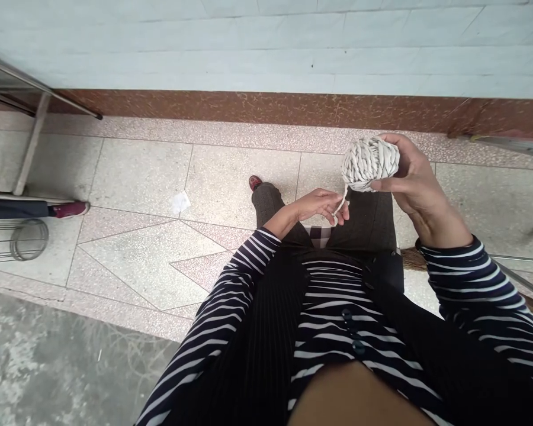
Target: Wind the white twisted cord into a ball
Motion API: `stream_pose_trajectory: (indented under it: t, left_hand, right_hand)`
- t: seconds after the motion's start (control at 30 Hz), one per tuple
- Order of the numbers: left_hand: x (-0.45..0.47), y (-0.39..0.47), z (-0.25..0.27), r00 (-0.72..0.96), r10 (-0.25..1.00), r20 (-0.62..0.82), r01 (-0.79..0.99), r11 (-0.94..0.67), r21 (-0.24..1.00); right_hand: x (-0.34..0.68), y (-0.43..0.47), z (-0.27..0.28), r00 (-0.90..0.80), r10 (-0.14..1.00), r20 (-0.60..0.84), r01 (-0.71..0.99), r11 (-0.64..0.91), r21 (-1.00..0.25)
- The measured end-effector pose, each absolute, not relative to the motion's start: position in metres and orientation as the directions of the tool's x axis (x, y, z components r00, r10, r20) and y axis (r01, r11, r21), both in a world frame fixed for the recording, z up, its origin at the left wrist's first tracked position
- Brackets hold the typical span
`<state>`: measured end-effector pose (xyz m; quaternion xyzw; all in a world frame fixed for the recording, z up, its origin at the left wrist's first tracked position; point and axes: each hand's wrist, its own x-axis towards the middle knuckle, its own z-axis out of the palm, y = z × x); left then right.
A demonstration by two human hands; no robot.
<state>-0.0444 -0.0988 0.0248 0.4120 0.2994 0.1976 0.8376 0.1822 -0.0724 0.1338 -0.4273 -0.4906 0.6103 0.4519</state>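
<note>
A ball of whitish twisted cord is held up above my lap. My right hand grips it from the right side, with the thumb along its lower edge and the fingers behind it. From the ball's lower left a short loose strand hangs down to my left hand. The fingers of that hand are bent around the strand and pinch it just below and left of the ball. The ball's far side is hidden by the right hand.
A pale wall with a brown skirting runs ahead. At left stand a metal-legged frame, a wire rack and another person's shoe. A white scrap lies on the tiled floor. Broom bristles show at my right.
</note>
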Motion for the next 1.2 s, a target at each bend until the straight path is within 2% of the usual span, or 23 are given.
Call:
stream_pose_trajectory:
  t: [0.13, 0.23, 0.33, 0.47, 0.63, 0.77, 0.97, 1.1, 1.2]
  left_hand:
    - [-0.044, -0.1, 0.008, 0.656, 0.689, -0.309, -0.2, 0.553, 0.809]
    - [-0.049, -0.099, -0.004, 0.559, 0.765, -0.32, -0.251, 0.524, 0.814]
    - [-0.051, -0.102, -0.011, 0.514, 0.785, -0.346, -0.255, 0.525, 0.812]
    - [-0.049, -0.107, -0.015, 0.495, 0.796, -0.348, -0.168, 0.48, 0.861]
    - [-0.053, -0.101, -0.017, 0.326, 0.861, -0.392, 0.002, 0.413, 0.911]
    - [-0.065, -0.08, -0.008, 0.219, 0.913, -0.346, 0.117, 0.327, 0.938]
    - [-0.067, -0.05, -0.002, 0.15, 0.956, -0.251, 0.212, 0.217, 0.953]
    - [-0.06, -0.057, -0.019, 0.199, 0.923, -0.33, 0.197, 0.292, 0.936]
    - [-0.06, -0.075, -0.034, 0.226, 0.894, -0.386, 0.244, 0.332, 0.911]
  right_hand:
    - [0.179, -0.071, 0.137, -0.204, 0.978, 0.043, -0.227, -0.004, -0.974]
    - [0.18, -0.07, 0.139, -0.235, 0.97, 0.061, -0.265, -0.003, -0.964]
    - [0.18, -0.066, 0.136, -0.237, 0.97, 0.053, -0.282, -0.016, -0.959]
    - [0.179, -0.059, 0.133, -0.202, 0.976, 0.082, -0.25, 0.029, -0.968]
    - [0.179, -0.057, 0.147, -0.265, 0.961, 0.082, -0.177, 0.035, -0.984]
    - [0.182, -0.07, 0.164, -0.325, 0.944, 0.053, -0.174, -0.004, -0.985]
    - [0.179, -0.098, 0.189, -0.334, 0.937, 0.106, -0.163, 0.053, -0.985]
    - [0.176, -0.097, 0.206, -0.294, 0.937, 0.188, -0.13, 0.156, -0.979]
    - [0.18, -0.089, 0.218, -0.208, 0.959, 0.192, -0.024, 0.191, -0.981]
